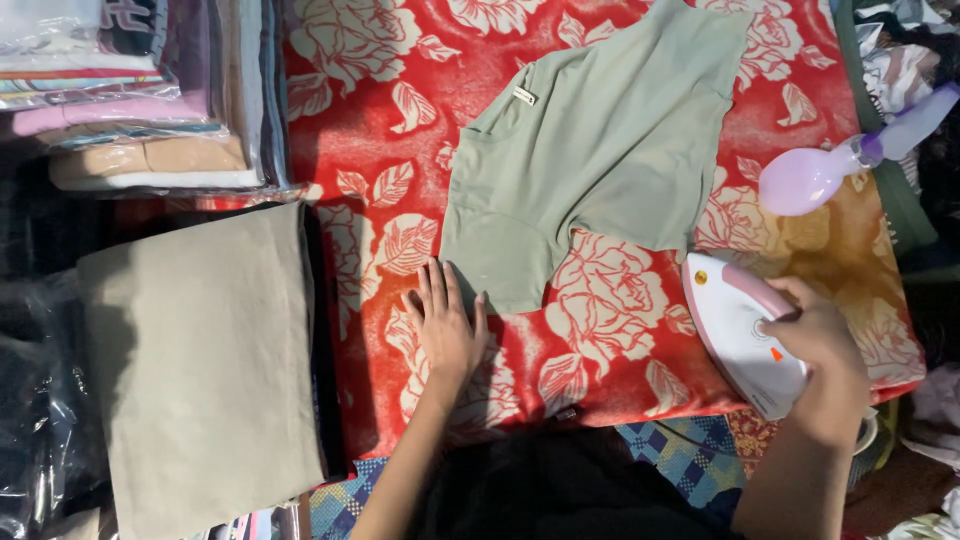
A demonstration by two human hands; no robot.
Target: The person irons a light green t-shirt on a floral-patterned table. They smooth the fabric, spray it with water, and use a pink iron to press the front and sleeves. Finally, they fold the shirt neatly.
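Note:
A sage-green garment (590,150) lies spread on a red blanket with white rose patterns (390,110). My left hand (445,325) rests flat and open on the blanket, fingertips touching the garment's lower left sleeve edge. My right hand (815,335) grips the pink handle of a white and pink clothes iron (735,330), which stands on the blanket just right of the garment, its tip pointing up toward the cloth.
A purple spray bottle (830,165) lies at the right edge. A folded beige cloth (200,370) sits to the left on a dark pile. Stacked folded clothes in plastic (130,90) fill the upper left corner. Crumpled fabrics lie at the far right.

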